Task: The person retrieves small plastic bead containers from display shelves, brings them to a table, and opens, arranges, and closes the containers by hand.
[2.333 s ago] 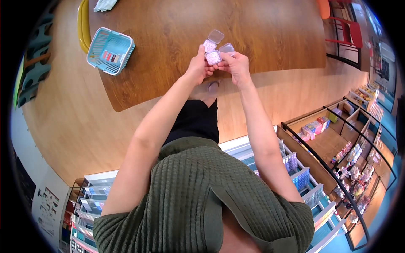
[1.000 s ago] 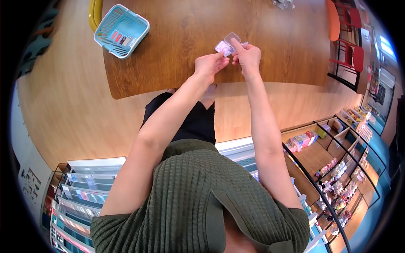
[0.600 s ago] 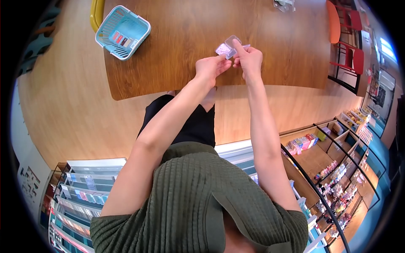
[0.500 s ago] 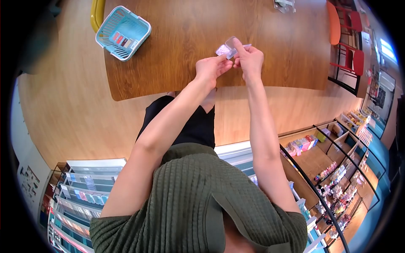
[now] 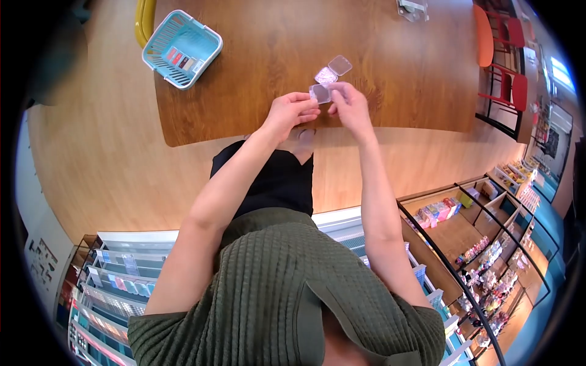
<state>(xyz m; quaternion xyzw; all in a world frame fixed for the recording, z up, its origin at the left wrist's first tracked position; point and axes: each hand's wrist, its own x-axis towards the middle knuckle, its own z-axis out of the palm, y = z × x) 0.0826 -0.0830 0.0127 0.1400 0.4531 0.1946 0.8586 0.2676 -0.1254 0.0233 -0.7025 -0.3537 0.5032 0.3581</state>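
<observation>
A small clear plastic box (image 5: 319,93) is held low over the near part of the table by my left hand (image 5: 287,114), whose thumb and fingers pinch its left side. My right hand (image 5: 352,110) has closed fingertips at the right edge of this same box. Just beyond it lies an open clear box of small pale pink pieces (image 5: 326,75), too small to make out. Its transparent lid (image 5: 340,65) is folded back, away from me.
A light blue basket (image 5: 210,50) with several small packets stands on the wooden table (image 5: 262,36) at the left. A clear object (image 5: 413,10) lies at the far edge. Red chairs (image 5: 513,91) stand right; shelves of goods (image 5: 439,213) are at lower right.
Both hands have come nearer to my body with a small clear box between them. The open box of pale pink pieces now lies on the table beyond my fingers, more fully in sight.
</observation>
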